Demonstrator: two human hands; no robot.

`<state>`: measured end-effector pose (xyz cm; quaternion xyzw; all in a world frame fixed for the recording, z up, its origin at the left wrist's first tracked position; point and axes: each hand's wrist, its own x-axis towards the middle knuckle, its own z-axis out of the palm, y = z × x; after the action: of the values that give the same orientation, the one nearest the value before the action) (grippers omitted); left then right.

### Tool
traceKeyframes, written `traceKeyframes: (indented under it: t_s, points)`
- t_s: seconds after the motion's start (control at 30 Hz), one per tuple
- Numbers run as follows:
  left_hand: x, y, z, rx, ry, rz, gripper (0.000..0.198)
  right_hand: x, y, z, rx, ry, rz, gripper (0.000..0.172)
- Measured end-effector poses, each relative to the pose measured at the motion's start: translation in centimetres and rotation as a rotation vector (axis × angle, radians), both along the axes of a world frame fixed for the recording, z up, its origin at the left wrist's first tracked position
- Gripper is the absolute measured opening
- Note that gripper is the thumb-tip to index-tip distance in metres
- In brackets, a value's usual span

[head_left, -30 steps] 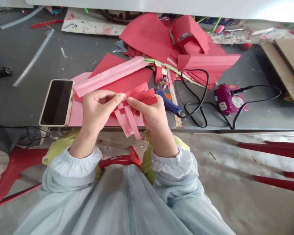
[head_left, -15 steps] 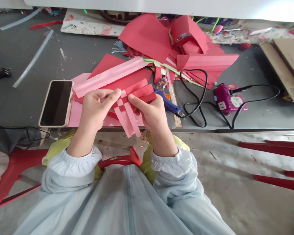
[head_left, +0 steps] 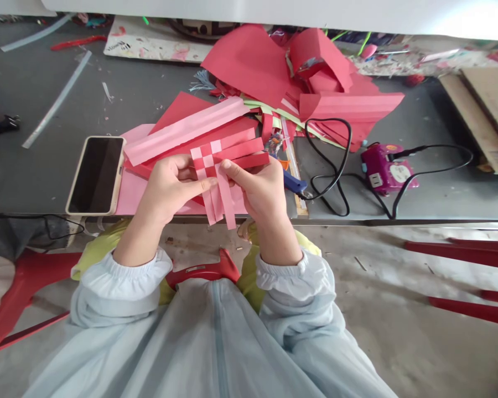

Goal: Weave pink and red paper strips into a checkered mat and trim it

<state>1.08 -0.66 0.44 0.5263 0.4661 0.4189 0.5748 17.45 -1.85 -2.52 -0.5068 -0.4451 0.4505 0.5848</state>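
Observation:
Between my hands, above the table's front edge, is a piece of woven paper strips (head_left: 208, 160) in red and pink, checkered at its upper left. Loose red ends point right and loose pink ends hang down. My left hand (head_left: 168, 185) pinches it from the left, thumb across the pink strips and fingers partly hidden behind. From the right, my right hand (head_left: 263, 185) grips it with the thumb on the weave's edge; its other fingers are mostly hidden. Behind lie a folded pink paper strip (head_left: 186, 130) and red paper sheets (head_left: 178, 113).
A phone (head_left: 96, 176) lies left of my hands. To the right are a blue glue gun (head_left: 294, 182) with a black cord and a purple power adapter (head_left: 388, 168). Crumpled red paper (head_left: 253, 66) is heaped behind. Cardboard (head_left: 481, 121) lies far right, clear glue sticks (head_left: 58, 99) left.
My left thumb has moved down from the weave's top corner onto the pink strips, uncovering the checkered part. The woven piece has turned slightly and its red ends shifted right.

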Motion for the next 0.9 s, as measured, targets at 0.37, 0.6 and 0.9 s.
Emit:
traceKeyframes:
  t_s: [0.37,0.6,0.9]
  points:
    - [0.3,-0.16,-0.13,0.022,-0.003,0.033,0.041,-0.2,0.05,0.6,-0.013,0.087,0.047,0.039]
    - [0.34,-0.09,-0.23,0.089,-0.008,0.091,0.037,0.35,0.06,0.45,-0.087,0.065,0.171,0.033]
    - [-0.5,0.34,-0.6,0.142,0.024,0.164,0.028,0.44,0.15,0.67,-0.064,0.048,0.154,0.04]
